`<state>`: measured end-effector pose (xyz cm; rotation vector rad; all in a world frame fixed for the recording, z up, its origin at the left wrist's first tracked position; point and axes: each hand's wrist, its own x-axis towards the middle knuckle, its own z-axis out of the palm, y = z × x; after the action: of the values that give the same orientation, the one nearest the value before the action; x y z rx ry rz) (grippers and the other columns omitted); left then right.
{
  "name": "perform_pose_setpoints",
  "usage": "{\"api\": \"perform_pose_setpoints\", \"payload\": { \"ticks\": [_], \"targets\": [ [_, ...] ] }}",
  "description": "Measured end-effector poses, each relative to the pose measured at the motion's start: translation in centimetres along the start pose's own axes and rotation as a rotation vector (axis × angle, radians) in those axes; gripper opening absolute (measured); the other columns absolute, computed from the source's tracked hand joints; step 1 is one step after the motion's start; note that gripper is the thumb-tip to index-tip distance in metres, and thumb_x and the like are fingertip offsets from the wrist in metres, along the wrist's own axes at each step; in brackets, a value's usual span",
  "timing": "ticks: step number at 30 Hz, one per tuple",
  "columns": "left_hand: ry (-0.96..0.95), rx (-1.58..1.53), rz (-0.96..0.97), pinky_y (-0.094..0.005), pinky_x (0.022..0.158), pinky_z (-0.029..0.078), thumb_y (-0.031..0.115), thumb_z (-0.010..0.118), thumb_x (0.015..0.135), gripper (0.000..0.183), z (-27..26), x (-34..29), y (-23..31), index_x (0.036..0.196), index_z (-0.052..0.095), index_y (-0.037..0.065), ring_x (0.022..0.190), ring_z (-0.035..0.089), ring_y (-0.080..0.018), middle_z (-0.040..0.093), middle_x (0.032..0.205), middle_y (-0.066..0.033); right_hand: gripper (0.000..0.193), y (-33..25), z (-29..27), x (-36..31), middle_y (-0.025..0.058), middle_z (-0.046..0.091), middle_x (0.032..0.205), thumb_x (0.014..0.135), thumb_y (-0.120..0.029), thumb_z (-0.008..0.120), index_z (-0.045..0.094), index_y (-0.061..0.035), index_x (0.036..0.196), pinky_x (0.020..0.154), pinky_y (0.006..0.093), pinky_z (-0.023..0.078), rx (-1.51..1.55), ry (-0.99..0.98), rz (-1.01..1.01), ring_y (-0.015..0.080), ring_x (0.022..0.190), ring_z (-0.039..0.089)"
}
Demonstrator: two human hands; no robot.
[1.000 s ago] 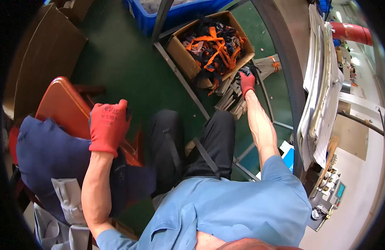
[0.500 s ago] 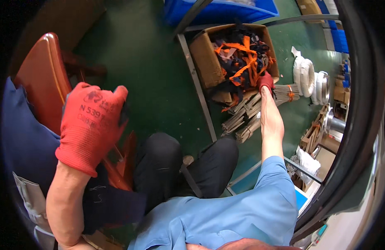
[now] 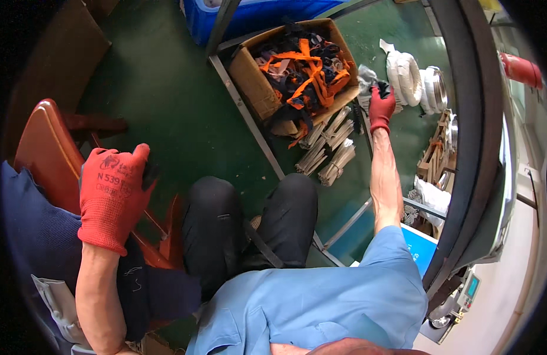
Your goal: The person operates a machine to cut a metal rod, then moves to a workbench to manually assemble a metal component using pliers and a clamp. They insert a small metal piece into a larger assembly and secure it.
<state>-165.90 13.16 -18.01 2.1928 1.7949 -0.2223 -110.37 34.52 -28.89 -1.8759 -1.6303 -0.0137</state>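
My right hand (image 3: 381, 110), in a red glove with dark fingertips, reaches out beside the right edge of a cardboard box (image 3: 254, 80). Its fingers are closed on crumpled clear plastic (image 3: 366, 78); what lies inside the plastic is hard to make out. Heaped in the box are orange and dark fabric strips (image 3: 311, 74). Several tied bundles of pale, thin strands (image 3: 337, 162) lie on the floor in front of it. My left hand (image 3: 112, 198), also red-gloved, is held above navy cloth (image 3: 45, 222), near a brown chair (image 3: 47, 148). Its fingers curl down out of sight.
A metal frame (image 3: 248, 118) crosses the floor beside the box. Behind is a blue bin (image 3: 256, 21). White-wrapped coils (image 3: 403, 78) stand on the right, and a wooden pallet (image 3: 434, 151) lies nearer. A thick dark post (image 3: 478, 130) rises at my right.
My right hand has moved from the box's front right corner to farther along its right side and now grips clear plastic. My left hand stays near the cloth. The whole view has shifted.
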Motion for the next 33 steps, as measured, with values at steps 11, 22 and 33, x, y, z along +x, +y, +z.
{"api": "perform_pose_setpoints", "payload": {
  "ticks": [11, 22, 33],
  "targets": [
    [0.133, -0.049, 0.082, -0.0404, 0.079, 0.045, 0.019, 0.067, 0.076, 0.020, -0.6, -0.2, -0.5, 0.089, 0.055, 0.009, 0.078, 0.062, -0.0284, 0.062, 0.070, -0.0096, 0.014, -4.8, 2.8, -0.9, 0.0016, 0.068, 0.090, 0.089, -0.008, 0.061, 0.067, -0.0035, 0.101, 0.073, 0.0256, 0.051, 0.781, -0.280, 0.321, 0.0112, 0.078, 0.062],
    [0.420, -0.108, 0.148, -0.0410, 0.083, 0.048, 0.022, 0.066, 0.078, 0.032, -1.0, -0.1, -0.9, 0.107, 0.060, 0.011, 0.085, 0.065, -0.0274, 0.067, 0.078, -0.0085, 0.019, -26.5, -7.1, -19.3, 0.0084, 0.064, 0.098, 0.099, -0.010, 0.048, 0.056, -0.0037, 0.114, 0.088, 0.0398, 0.055, 1.897, -0.629, 1.127, 0.0215, 0.093, 0.064],
    [0.250, -1.765, -0.457, -0.0286, 0.085, 0.047, 0.028, 0.061, 0.093, 0.036, -10.4, -13.8, 8.5, 0.120, 0.062, 0.005, 0.100, 0.060, -0.0142, 0.066, 0.111, -0.0034, 0.027, -42.9, -28.2, -18.0, 0.0083, 0.064, 0.099, 0.100, -0.013, 0.045, 0.051, -0.0009, 0.123, 0.089, 0.0415, 0.055, 1.719, -0.983, 1.092, 0.0193, 0.094, 0.065]
  ]
}}
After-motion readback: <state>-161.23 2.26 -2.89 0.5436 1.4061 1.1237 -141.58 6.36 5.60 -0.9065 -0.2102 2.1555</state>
